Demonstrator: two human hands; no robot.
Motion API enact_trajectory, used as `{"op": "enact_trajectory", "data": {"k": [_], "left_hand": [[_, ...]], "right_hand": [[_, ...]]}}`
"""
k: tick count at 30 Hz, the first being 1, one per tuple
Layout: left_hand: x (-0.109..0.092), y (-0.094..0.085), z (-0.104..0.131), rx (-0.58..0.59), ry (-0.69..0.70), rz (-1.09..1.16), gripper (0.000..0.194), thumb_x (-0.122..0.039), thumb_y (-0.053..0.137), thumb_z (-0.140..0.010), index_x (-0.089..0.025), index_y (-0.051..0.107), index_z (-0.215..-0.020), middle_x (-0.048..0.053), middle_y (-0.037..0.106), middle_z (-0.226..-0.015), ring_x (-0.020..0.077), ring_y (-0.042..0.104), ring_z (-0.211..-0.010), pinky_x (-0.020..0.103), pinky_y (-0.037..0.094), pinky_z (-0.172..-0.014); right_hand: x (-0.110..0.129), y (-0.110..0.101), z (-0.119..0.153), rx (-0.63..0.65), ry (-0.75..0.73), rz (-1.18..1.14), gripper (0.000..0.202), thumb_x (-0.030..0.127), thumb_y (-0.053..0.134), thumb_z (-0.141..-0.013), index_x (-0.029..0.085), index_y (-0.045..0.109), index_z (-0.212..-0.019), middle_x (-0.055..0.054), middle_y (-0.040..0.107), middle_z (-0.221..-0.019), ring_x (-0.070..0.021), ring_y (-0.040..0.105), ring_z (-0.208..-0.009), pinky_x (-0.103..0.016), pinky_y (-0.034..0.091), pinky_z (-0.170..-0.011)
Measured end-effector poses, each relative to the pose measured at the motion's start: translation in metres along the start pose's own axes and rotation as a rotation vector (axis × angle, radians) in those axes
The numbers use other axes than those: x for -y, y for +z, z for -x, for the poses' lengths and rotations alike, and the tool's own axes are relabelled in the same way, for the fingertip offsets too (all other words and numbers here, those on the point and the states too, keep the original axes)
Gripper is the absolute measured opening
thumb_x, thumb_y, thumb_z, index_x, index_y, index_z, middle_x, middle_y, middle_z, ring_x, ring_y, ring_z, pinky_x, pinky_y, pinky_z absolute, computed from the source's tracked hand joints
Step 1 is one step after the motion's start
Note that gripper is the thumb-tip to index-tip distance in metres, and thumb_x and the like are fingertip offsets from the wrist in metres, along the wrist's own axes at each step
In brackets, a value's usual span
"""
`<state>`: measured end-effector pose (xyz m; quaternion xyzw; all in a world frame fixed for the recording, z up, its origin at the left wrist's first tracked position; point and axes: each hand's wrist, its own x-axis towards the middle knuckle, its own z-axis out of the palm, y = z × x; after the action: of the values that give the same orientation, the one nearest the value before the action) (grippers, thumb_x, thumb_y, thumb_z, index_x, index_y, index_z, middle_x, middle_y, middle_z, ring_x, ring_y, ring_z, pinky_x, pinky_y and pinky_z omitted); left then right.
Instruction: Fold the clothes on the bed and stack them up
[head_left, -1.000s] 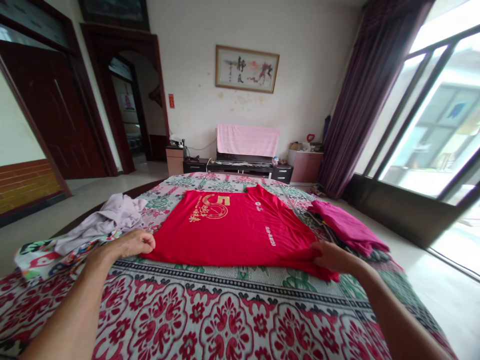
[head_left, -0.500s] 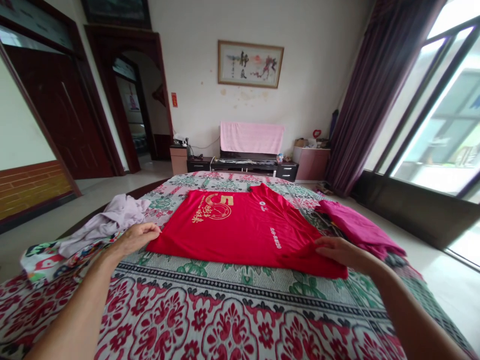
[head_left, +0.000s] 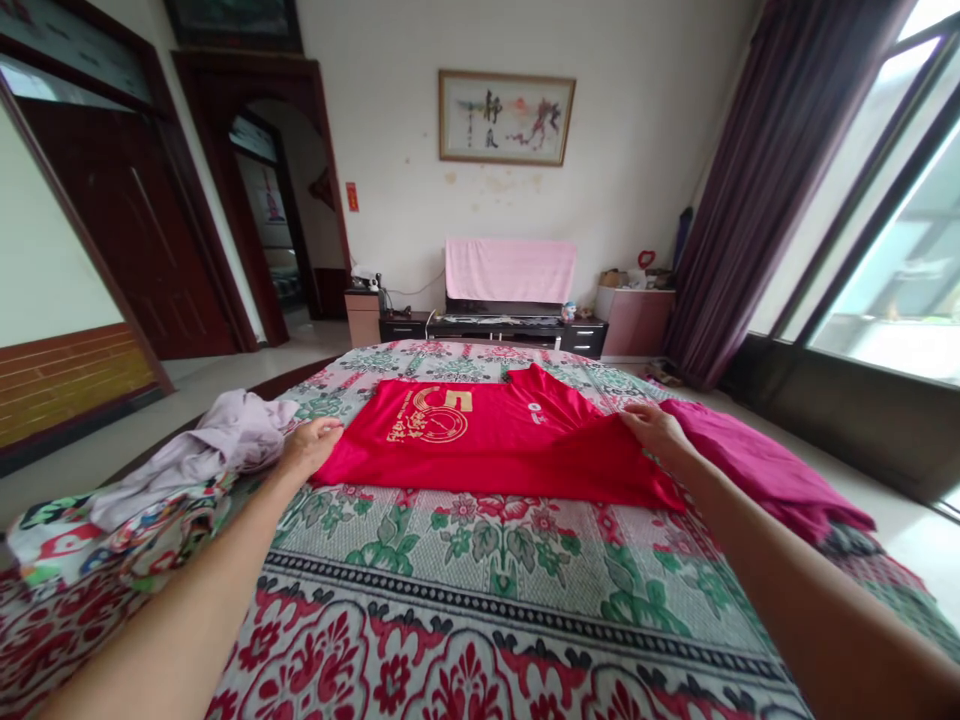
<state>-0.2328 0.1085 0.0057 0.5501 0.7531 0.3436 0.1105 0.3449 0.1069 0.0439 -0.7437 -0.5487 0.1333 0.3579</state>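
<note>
A red shirt [head_left: 487,450] with gold and white print lies sideways across a patterned bedspread [head_left: 480,590]. My left hand [head_left: 311,443] pinches its left edge. On the other side, my right hand [head_left: 654,428] grips the cloth by the sleeve area, where creases run from the fingers across the shirt. The near part of the shirt is raised and folds over between my two hands, and its lower edge hangs close to the bedspread.
Crumpled pale and multicoloured clothes [head_left: 217,450] lie at the left. A magenta garment [head_left: 757,465] lies at the right, near my right forearm. Beyond the bed stand a low black cabinet [head_left: 585,338] and a screen under a pink cloth [head_left: 510,270].
Both hands have moved forward, away from me, drawing the near edge of the red shirt with them. More bedspread shows in front of it. The view has shifted slightly.
</note>
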Motion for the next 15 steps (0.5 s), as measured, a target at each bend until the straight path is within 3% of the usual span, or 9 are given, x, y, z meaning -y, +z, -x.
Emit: {"op": "enact_trajectory", "data": {"k": [4,10,15], "left_hand": [[0.007,0.006,0.009,0.032,-0.003,0.039,0.05,-0.047,0.058,-0.076,-0.018,0.065,-0.115,0.009,0.073,-0.098,0.021,0.068,-0.088,0.025,0.05,-0.074],[0.011,-0.001,0.026,0.068,0.012,-0.011,0.048,-0.042,0.061,-0.075,-0.02,0.063,-0.118,0.006,0.074,-0.098,0.021,0.069,-0.088,0.026,0.049,-0.078],[0.019,0.007,0.032,0.02,0.078,-0.035,0.044,-0.032,0.06,-0.074,-0.02,0.064,-0.117,0.008,0.072,-0.108,0.0216,0.068,-0.096,0.026,0.049,-0.082]], "right_hand": [[-0.011,0.011,0.015,-0.107,0.032,0.13,0.05,0.048,0.048,-0.082,0.012,0.066,-0.113,-0.016,0.07,-0.097,-0.0275,0.063,-0.086,-0.035,0.046,-0.075],[-0.028,-0.001,0.045,-0.237,0.068,0.143,0.058,0.052,0.036,-0.085,0.013,0.067,-0.115,-0.019,0.068,-0.111,-0.0333,0.06,-0.103,-0.039,0.044,-0.084],[-0.029,0.0,0.065,-0.159,0.05,0.204,0.055,0.054,0.039,-0.084,0.016,0.07,-0.11,-0.016,0.069,-0.109,-0.0305,0.062,-0.102,-0.037,0.044,-0.085]]}}
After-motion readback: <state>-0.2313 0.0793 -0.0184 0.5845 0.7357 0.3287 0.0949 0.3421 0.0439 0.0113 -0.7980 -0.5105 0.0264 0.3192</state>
